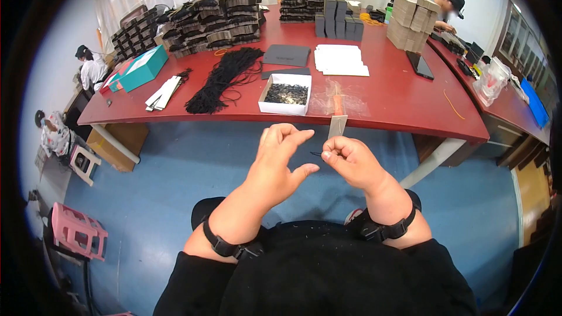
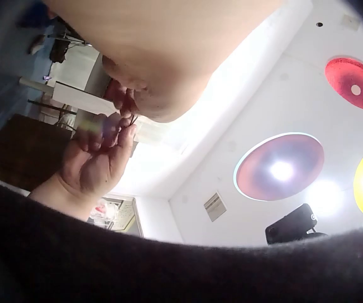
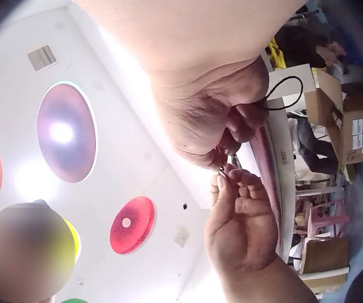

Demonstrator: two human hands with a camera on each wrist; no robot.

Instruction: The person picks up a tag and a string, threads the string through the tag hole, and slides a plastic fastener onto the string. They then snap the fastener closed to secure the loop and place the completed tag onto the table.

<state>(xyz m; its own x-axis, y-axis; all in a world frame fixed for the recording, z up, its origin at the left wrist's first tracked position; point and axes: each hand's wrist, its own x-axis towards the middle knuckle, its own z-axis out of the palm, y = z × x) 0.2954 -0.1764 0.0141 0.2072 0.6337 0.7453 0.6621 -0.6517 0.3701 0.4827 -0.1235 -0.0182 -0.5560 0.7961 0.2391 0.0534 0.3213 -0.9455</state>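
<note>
My right hand (image 1: 354, 164) pinches a thin black cord (image 1: 315, 153) between thumb and forefinger, its short end pointing toward the left hand. A loop of black cord (image 3: 289, 90) sticks out past the right hand's fingers in the right wrist view. A small grey card tag (image 1: 338, 127) stands up from these fingers, overlapping the table's front edge in the head view. My left hand (image 1: 275, 164) is just left of the cord, thumb and forefinger spread with a gap between them. In the wrist views the fingertips of both hands come close together around the cord.
On the red table (image 1: 404, 102) are a white box of small black and metallic pieces (image 1: 284, 109), a bundle of black cords (image 1: 225, 79), white cards (image 1: 341, 60) and a phone (image 1: 420, 65). Tall tag stacks (image 1: 213, 20) line the back. Several people sit around.
</note>
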